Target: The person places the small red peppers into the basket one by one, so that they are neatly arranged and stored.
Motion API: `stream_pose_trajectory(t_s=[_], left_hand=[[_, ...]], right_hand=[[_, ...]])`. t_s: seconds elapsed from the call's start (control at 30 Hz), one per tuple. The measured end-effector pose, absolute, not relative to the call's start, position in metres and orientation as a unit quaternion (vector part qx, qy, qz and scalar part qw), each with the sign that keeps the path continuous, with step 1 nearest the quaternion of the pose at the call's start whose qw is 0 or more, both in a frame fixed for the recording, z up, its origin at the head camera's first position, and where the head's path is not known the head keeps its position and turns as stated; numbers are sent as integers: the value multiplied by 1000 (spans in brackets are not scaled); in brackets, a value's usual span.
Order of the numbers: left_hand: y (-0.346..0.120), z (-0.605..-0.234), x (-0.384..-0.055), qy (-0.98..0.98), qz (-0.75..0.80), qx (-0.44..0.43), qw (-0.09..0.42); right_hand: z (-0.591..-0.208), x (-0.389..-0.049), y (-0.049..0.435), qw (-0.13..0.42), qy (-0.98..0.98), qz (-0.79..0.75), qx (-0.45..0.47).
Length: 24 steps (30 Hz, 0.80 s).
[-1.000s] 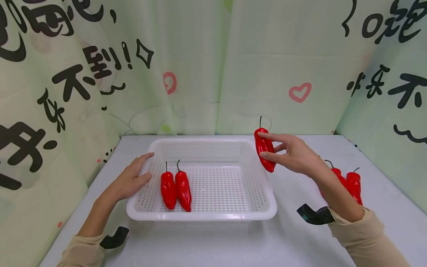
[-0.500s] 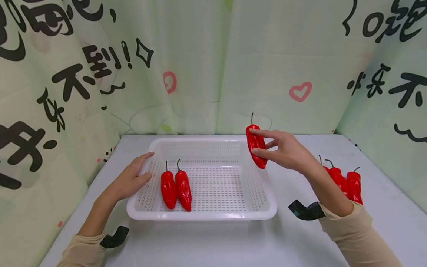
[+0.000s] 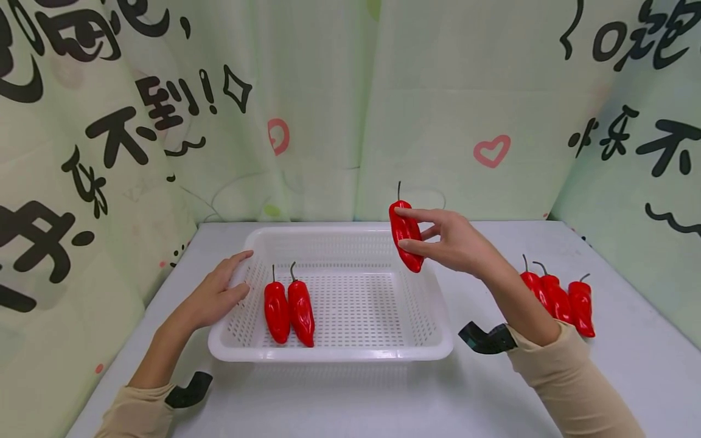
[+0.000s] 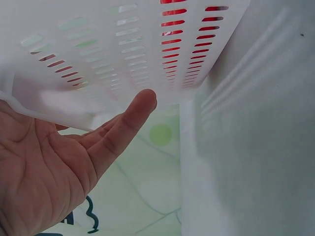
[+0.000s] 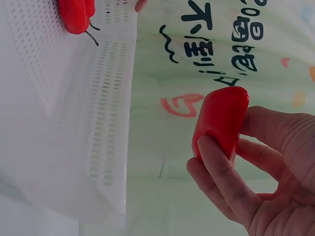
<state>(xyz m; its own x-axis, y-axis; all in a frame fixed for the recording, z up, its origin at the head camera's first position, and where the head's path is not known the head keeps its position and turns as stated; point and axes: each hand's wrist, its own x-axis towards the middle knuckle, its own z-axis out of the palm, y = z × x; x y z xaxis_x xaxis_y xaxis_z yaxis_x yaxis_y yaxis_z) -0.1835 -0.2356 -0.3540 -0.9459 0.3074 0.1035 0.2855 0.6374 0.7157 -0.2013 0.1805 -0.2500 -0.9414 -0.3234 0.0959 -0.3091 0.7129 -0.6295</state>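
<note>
My right hand (image 3: 454, 240) pinches a glossy red pepper (image 3: 404, 226) between thumb and fingertips, stem up, above the right back part of a white plastic basket (image 3: 328, 354). In the right wrist view this pepper (image 5: 224, 115) is apart from the basket, its rounded lower end towards the camera. At the basket's left rim, my left hand (image 3: 216, 295) holds the edge; the left wrist view shows a straight finger (image 4: 128, 123) below the rim along the perforated outer wall. Inside the basket, two red peppers lie side by side at the left, one (image 3: 276, 312) beside another (image 3: 301, 312).
On the white table (image 3: 350, 401), right of the basket, lie several more red peppers (image 3: 582, 307), partly behind my right forearm. A pale green curtain (image 3: 416, 121) with black writing encloses the table at the back and sides.
My right hand has carried the pepper leftwards and slightly up, from the basket's right edge to above its inside. The left hand and the two peppers in the basket stay where they were.
</note>
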Motion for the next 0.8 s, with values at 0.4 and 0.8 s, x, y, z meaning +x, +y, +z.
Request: stream_pose_trajectory(t_s=[0.4, 0.8], left_hand=[[-237, -356, -184, 906, 391, 161, 12], [-238, -356, -187, 908, 386, 162, 7]], right_hand=[[-248, -208, 159, 11, 918, -348, -191], [-256, -221, 136, 29, 903, -371, -215]])
